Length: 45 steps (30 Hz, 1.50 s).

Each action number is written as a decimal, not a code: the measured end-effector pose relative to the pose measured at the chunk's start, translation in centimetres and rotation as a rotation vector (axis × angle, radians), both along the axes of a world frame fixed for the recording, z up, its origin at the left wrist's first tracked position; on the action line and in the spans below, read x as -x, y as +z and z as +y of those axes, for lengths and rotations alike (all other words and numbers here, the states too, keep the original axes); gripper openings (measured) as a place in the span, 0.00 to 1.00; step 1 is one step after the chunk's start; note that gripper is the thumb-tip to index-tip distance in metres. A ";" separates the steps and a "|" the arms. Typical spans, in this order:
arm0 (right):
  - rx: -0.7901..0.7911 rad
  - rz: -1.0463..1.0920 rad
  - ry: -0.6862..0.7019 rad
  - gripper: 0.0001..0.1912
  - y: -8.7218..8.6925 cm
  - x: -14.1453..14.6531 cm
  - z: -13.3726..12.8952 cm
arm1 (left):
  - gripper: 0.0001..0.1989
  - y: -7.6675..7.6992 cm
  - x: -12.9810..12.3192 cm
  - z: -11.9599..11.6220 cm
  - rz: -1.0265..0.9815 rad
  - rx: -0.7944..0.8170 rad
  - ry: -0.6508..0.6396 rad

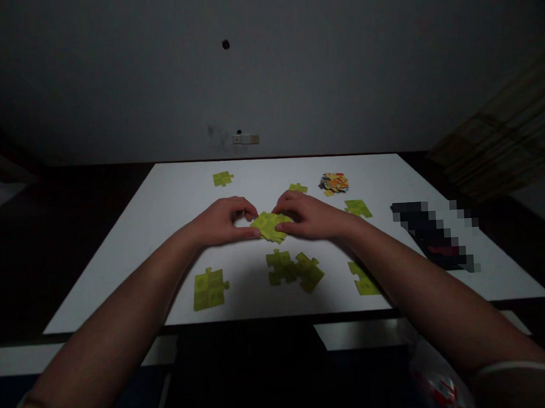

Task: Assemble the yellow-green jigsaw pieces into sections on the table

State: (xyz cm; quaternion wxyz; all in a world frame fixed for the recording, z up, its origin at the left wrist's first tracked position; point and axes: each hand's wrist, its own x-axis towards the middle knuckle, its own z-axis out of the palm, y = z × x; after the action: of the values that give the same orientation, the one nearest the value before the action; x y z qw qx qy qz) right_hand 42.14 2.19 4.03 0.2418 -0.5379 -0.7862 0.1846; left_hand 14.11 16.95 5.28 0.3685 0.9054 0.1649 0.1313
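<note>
A heap of yellow-green jigsaw puzzle pieces lies between my two hands near the middle of the white table. My left hand curves against the heap's left edge, thumb and fingertips touching it. From the other side my right hand grips the heap, its thumb resting on the top pieces. Just below, two loose puzzle pieces lie touching. Joined puzzle pieces sit at the lower left. Another section at the lower right is partly hidden by my right forearm.
At the back are a yellow-green section and a multicoloured heap of pieces. Another section lies right of my right hand. A dark, pixelated object rests on the right of the white table. A wall stands behind.
</note>
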 end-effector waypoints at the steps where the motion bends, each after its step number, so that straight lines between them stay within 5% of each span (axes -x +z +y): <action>1: 0.000 0.011 -0.004 0.18 -0.1 0.0 0.0 | 0.21 -0.1 0.0 0.0 0.007 0.001 0.000; 7: 0.021 0.108 -0.059 0.23 0.3 0.2 -0.2 | 0.15 -0.4 -0.1 -0.1 0.036 0.029 0.054; 20: 0.029 0.178 -0.112 0.15 1.1 0.9 -0.4 | 0.15 -1.0 -0.5 -0.2 0.007 -0.023 0.112; 25: 0.150 0.527 -0.189 0.13 0.4 -0.1 0.4 | 0.20 -0.8 -0.6 0.0 -0.023 -0.063 0.101; 29: 0.093 0.780 -0.415 0.16 -0.9 -1.3 1.9 | 0.22 -1.1 -0.6 0.0 -0.021 -0.072 0.096; 34: -0.052 0.493 -0.638 0.12 -2.0 -2.1 3.0 | 0.22 -1.0 -0.7 -0.1 0.033 -0.125 0.056; 41: -0.116 -0.041 -0.462 0.22 -1.8 -1.9 2.8 | 0.18 -1.0 -0.7 0.1 0.032 -0.136 0.049; 45: -0.124 -0.164 -0.551 0.26 -0.7 -3.2 1.9 | 0.21 -1.7 -0.1 1.9 0.011 -0.236 0.171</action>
State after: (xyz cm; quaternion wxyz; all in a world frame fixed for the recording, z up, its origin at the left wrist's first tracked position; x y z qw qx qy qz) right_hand 45.30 4.08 3.34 0.2510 -0.7284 -0.6372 0.0198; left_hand 14.20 18.80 3.56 0.2460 0.9258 0.2271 0.1756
